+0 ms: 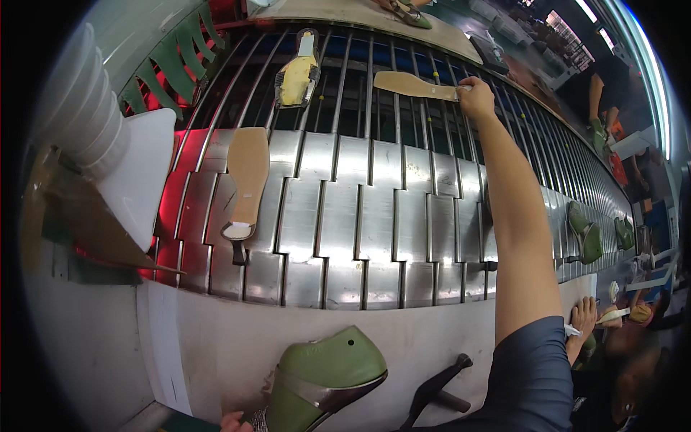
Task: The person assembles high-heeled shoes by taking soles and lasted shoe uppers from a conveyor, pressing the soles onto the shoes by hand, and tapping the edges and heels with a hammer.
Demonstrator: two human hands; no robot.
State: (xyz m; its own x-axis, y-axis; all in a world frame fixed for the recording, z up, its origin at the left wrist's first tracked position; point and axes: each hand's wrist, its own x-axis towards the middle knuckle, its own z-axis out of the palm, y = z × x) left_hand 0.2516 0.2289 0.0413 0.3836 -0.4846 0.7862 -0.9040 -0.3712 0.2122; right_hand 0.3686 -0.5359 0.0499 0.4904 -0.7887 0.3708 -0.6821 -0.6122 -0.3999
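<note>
My right hand (476, 99) reaches out across the conveyor, fingers closed on the narrow end of a tan shoe sole (410, 84). The sole lies level over the metal rollers, its broad end pointing left. At the lower edge only the fingertips of my left hand (236, 423) show, closed at the low end of a green shoe (327, 360). This shoe has a shiny dark band and a round hole near its top. The rest of that hand is out of the picture. A hammer (432, 396) with a dark head lies right of the shoe.
Another tan sole with a heel (248, 173) lies on the conveyor's metal plates (345, 230). Beyond is a yellow-and-clear sole piece (295, 83). Green shoes (586, 234) stand farther right. A white ribbed duct (79, 108) rises at left. Another person's hand (583, 317) is at right.
</note>
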